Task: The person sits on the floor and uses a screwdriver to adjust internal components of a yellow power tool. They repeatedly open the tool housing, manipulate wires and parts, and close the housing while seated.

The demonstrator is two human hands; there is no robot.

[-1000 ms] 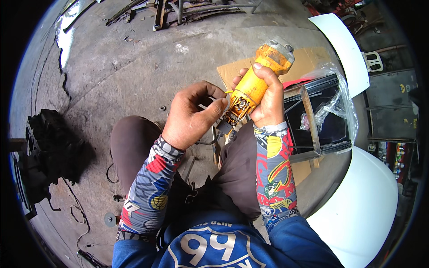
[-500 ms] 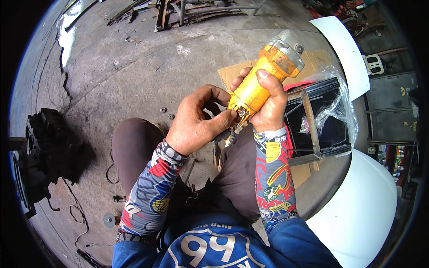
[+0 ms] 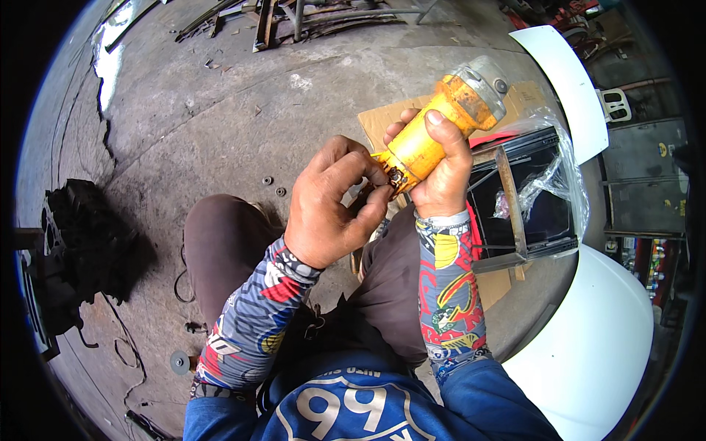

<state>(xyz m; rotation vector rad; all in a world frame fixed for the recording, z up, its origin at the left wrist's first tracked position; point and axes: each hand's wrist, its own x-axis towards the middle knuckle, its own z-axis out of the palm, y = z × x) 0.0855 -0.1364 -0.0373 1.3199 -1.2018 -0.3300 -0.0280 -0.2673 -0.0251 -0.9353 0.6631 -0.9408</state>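
Observation:
A worn yellow angle grinder (image 3: 419,149) with a grey metal gear head (image 3: 478,82) is tilted up to the right above my knees. My right hand (image 3: 446,165) is wrapped round its body, thumb along the top. The rear end of the body is uncovered, and small dark and metal parts (image 3: 397,177) show inside. At this end my left hand (image 3: 334,202) is closed, thumb and fingertips pinched together against the opening. What sits between those fingertips is hidden. On the floor beyond my left knee lie two small metal rings or nuts (image 3: 268,180).
At right, a plastic-wrapped dark frame (image 3: 523,195) rests on cardboard (image 3: 382,121), beside white curved panels (image 3: 588,353). A black engine-like block (image 3: 88,239) stands at left. A small disc (image 3: 180,361) and cables (image 3: 136,367) lie lower left. Metal scrap (image 3: 323,28) lies at the far side.
My left hand has turned and curled its fingers more tightly at the grinder's rear end. The grinder and my right hand have shifted slightly, with the gear head a little lower and farther right.

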